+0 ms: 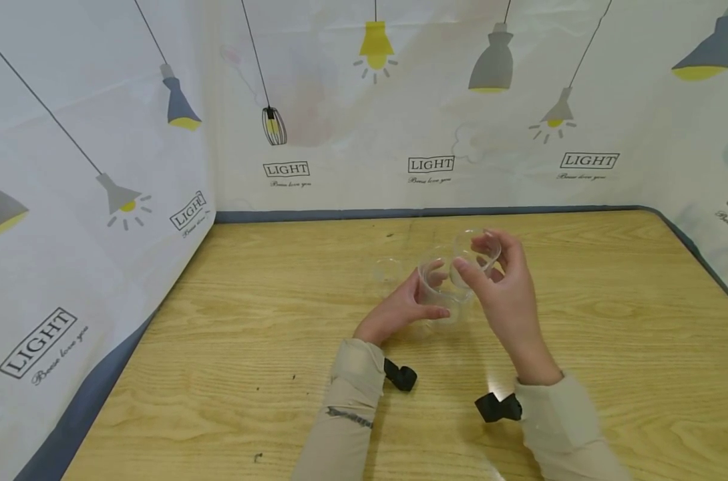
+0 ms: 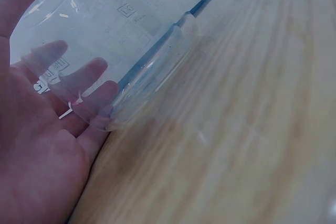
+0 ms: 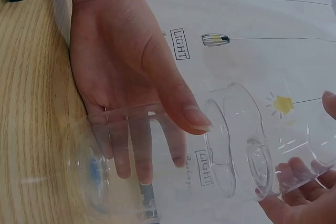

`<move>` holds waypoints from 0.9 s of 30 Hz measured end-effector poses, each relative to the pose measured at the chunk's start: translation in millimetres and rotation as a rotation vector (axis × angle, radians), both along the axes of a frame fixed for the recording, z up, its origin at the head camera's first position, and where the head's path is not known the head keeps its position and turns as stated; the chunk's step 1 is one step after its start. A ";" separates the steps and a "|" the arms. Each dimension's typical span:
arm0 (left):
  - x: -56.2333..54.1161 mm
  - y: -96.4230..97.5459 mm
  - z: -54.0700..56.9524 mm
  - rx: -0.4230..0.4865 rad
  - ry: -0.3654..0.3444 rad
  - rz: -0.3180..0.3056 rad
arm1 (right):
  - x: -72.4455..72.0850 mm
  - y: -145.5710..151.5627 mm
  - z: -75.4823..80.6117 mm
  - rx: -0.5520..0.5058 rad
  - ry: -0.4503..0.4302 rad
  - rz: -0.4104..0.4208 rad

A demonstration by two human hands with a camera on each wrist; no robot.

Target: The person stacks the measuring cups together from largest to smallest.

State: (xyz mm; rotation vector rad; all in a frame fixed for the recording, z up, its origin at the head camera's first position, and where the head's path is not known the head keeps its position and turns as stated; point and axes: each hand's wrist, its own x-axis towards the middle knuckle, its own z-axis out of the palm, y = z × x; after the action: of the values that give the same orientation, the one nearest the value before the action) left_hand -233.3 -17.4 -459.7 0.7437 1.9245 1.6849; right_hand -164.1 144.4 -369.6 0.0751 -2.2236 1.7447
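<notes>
My left hand (image 1: 400, 306) grips a clear plastic cup (image 1: 447, 302) that stands on the wooden table. In the left wrist view its fingers show through the wall of the cup (image 2: 149, 80). Higher and to the right, my right hand (image 1: 511, 294) holds a second clear cup (image 1: 477, 248) between thumb and fingers, tilted over the first. The right wrist view has the left hand (image 3: 113, 61) around the lower cup (image 3: 97, 174) and the right hand's fingertips (image 3: 299, 198) on the upper one. Their rims overlap; how far one sits inside the other I cannot tell.
Beyond the left hand, a faint clear round object (image 1: 388, 268) is on the wooden table (image 1: 250, 374). White sheets printed with lamps (image 1: 340, 180) stand along the back and sides. Black straps (image 1: 401, 375) stick out from both wrists.
</notes>
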 end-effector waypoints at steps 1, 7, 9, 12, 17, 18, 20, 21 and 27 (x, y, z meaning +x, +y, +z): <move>0.0 -0.1 0.0 -0.002 -0.001 0.001 | 1.9 -2.0 2.7 -0.009 -0.001 -0.004; -0.3 -0.8 -0.4 -0.021 -0.001 0.017 | 2.3 -6.9 0.5 -0.043 0.010 0.006; -0.1 -0.9 -0.7 -0.030 -0.001 0.023 | 2.0 -7.5 -0.8 -0.031 0.014 0.014; 0.1 -0.9 -1.3 -0.039 0.000 0.030 | 2.4 -8.2 -1.0 -0.010 0.016 0.021; 0.6 -0.6 -1.6 -0.052 -0.003 0.042 | 3.4 -9.0 0.2 0.022 0.010 0.018; 0.7 -0.6 -1.6 -0.055 -0.006 0.044 | 4.0 -9.3 0.8 0.034 0.009 0.015; 0.8 -0.6 -1.3 -0.061 -0.009 0.048 | 4.2 -9.5 0.7 0.052 0.011 0.014; 1.0 -0.6 -1.3 -0.065 -0.010 0.049 | 4.3 -9.6 0.8 0.062 0.013 0.014; 1.8 -1.2 -1.1 -0.087 -0.009 0.062 | 2.5 -8.7 -1.4 0.097 0.023 0.007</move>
State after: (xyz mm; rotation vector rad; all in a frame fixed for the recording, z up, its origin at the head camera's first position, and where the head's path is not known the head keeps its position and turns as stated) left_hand -231.5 -18.6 -460.9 0.6489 2.0197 1.6257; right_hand -161.6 135.7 -371.1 0.1242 -2.2933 1.6305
